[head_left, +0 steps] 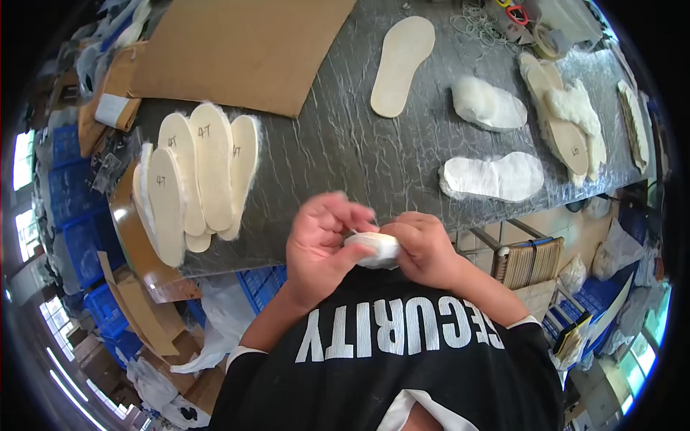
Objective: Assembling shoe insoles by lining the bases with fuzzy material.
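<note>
Close to my body, at the table's near edge, I hold a white, fuzzy insole bundle (pixel 381 250) seen end-on. My right hand (pixel 429 250) is closed round its right side, thumb and fingers pressed on it. My left hand (pixel 321 241) grips the left side with its thumb across it and its fingers curled above. Whether those fingers hold something thin as well, I cannot tell. Past my hands to the right lie a white fleecy insole (pixel 496 177) and a fluffy insole bundle (pixel 489 105). A flat cream insole (pixel 403 66) lies farther back.
Several cream insoles (pixel 210 169) with marks lie fanned at the left, near a cardboard sheet (pixel 237 54). More fleecy insoles (pixel 564 122) are piled at the right. Loose rubber bands (pixel 476 25), scissors (pixel 517 14) and a tape roll (pixel 548 42) sit at the back right. A stool (pixel 528 262) stands below.
</note>
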The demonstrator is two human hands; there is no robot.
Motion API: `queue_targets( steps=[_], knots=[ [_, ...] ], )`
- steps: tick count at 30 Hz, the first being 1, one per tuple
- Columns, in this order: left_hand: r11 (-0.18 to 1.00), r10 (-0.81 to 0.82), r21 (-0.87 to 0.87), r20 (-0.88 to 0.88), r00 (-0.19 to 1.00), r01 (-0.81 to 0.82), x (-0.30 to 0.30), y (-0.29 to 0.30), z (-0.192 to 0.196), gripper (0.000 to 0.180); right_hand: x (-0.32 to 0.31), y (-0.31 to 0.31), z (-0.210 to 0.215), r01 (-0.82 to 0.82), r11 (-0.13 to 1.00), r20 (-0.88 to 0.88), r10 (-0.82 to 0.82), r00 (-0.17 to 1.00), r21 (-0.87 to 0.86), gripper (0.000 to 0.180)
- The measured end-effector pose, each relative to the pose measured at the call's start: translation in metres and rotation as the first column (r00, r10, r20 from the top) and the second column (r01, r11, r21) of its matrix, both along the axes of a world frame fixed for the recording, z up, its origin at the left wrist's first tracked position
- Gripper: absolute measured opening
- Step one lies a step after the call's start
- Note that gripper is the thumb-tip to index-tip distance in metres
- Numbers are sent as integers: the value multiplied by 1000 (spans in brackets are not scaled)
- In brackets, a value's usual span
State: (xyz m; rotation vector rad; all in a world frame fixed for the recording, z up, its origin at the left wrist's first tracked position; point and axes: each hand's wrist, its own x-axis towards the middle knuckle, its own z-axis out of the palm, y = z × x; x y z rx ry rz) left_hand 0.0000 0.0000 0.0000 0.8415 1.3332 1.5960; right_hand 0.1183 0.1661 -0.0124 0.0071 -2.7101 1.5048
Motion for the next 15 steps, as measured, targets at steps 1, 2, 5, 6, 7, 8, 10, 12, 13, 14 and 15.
queue_targets(
  steps=[1, 2, 5, 6, 7, 8, 10, 12, 13, 14, 15],
  knots=[
    [970, 226, 60, 119, 967, -234, 2, 14, 12, 64, -1, 3, -1, 76, 986, -83, -89, 993, -146, 33],
    [884, 425, 90, 250, 870, -458, 2, 20, 18, 53, -2, 6, -2, 136, 946, -150, -186, 971, -295, 32],
    [983, 101, -90, -453, 886, -159, -4, 14, 33, 49, 3, 5, 11, 250, 481, 85, -338, 937, -841, 19],
    [979, 110, -73, -605, 789, -193, 1, 14, 26, 45, 2, 6, 7, 245, 490, 77, -338, 938, -837, 19],
    [979, 116, -63, -607, 786, -193, -1, 13, 20, 45, -1, 9, -1, 107, 484, -45, -292, 955, -869, 20],
    [977, 146, 11, -762, 631, -212, -5, 13, 15, 41, -2, 11, -5, -33, 469, -167, -248, 954, -882, 21],
    [965, 207, 114, -887, 414, -238, -7, 15, 16, 33, 4, 9, -4, 64, 480, -89, -289, 953, -875, 25],
    [970, 170, 89, -915, 365, -228, -9, 16, 17, 30, 11, 12, -5, 219, 546, 37, -324, 945, -809, 42],
    [974, 133, 64, -940, 313, -219, -9, 17, 17, 27, 12, 13, -8, 220, 545, 38, -325, 945, -809, 42],
    [974, 138, 74, -944, 299, -213, -9, 18, 14, 24, 13, 13, -13, 248, 643, 6, -354, 935, -724, 40],
    [974, 135, 72, -945, 299, -212, -8, 17, 11, 24, 13, 14, -15, 278, 728, -30, -379, 925, -627, 39]
  ],
)
